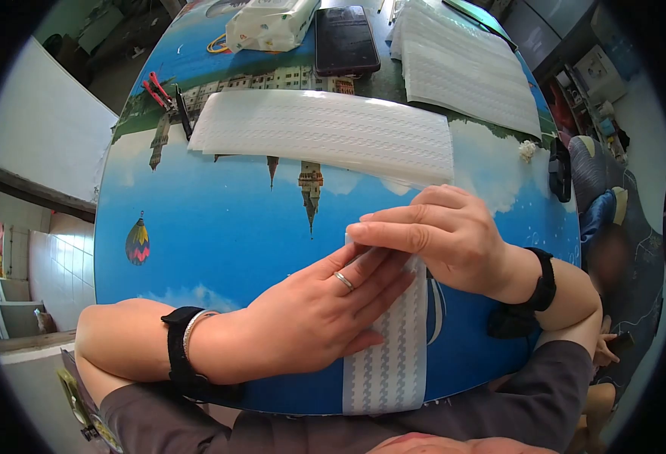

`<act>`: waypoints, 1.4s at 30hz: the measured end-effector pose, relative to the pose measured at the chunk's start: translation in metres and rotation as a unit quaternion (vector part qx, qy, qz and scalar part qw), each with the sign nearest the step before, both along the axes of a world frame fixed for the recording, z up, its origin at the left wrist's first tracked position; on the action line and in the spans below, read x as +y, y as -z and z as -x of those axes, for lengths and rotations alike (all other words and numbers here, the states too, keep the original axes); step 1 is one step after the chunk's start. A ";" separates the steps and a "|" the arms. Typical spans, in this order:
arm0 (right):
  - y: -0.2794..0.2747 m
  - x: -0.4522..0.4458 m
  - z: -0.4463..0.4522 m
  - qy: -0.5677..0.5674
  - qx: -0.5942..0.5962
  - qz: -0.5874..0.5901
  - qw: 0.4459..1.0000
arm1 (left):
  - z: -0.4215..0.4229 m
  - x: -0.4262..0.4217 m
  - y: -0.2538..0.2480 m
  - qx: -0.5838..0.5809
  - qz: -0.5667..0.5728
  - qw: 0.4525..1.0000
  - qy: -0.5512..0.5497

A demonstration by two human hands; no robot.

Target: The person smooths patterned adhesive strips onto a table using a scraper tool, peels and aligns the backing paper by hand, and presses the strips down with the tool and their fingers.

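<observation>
A translucent white strip point(386, 371) with rows of small grey-blue patterned marks lies lengthwise at the table's near edge. My left hand point(321, 310), with a ring on one finger, rests across its upper part, fingers stretched out. My right hand point(442, 234) bends over the left fingertips, its fingers closed in a pinch at the strip's far end. A sliver of white shows by the right fingertips; the rest of that end is hidden under both hands. Just beyond them a wide white embossed sheet point(325, 136) lies crosswise.
A stack of similar white sheets point(465, 68) lies at the far right. Near it are a dark phone point(346, 41) and a wipes packet point(272, 24). Red-handled tool point(155, 92) and a black pen-like tool point(183, 113) lie left. A black object point(560, 170) sits at the right edge.
</observation>
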State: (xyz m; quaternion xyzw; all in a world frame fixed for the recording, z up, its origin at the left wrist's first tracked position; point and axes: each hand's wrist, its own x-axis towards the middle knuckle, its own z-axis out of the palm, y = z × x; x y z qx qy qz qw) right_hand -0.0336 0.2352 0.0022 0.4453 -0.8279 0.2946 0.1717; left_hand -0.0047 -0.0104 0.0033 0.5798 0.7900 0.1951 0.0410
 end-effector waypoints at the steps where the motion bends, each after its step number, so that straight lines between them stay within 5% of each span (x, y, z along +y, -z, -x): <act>1: 0.000 0.000 0.001 -0.001 0.002 0.002 1.000 | 0.000 0.000 0.000 0.000 -0.005 1.000 0.000; 5: 0.007 -0.001 0.007 0.051 -0.061 0.139 0.987 | 0.001 0.001 0.002 0.008 -0.006 1.000 0.007; 11: -0.010 0.000 -0.003 -0.009 -0.001 -0.038 0.999 | 0.000 0.000 0.002 -0.004 0.000 1.000 0.002; 14: -0.003 0.002 -0.002 0.029 -0.061 0.025 0.997 | 0.002 0.001 0.001 -0.002 -0.018 1.000 0.003; 20: 0.003 0.002 -0.001 0.019 0.008 0.004 1.000 | 0.002 0.001 0.000 0.006 -0.009 1.000 0.002; 23: -0.001 0.005 -0.002 0.043 -0.124 0.047 0.990 | 0.002 0.001 -0.001 0.007 0.007 1.000 0.006; 27: -0.004 0.005 0.000 0.058 -0.078 0.115 0.989 | 0.002 -0.001 0.000 0.025 0.010 1.000 0.002; 33: -0.008 0.009 -0.003 0.028 -0.075 0.013 0.997 | 0.003 -0.002 -0.004 0.029 0.026 0.999 0.001; 37: 0.005 0.009 0.000 0.066 -0.129 0.128 0.981 | 0.003 -0.002 -0.005 0.040 0.028 0.999 -0.002; 42: -0.005 0.016 -0.003 0.045 -0.126 0.034 0.990 | 0.003 -0.003 -0.004 0.034 0.029 0.999 -0.003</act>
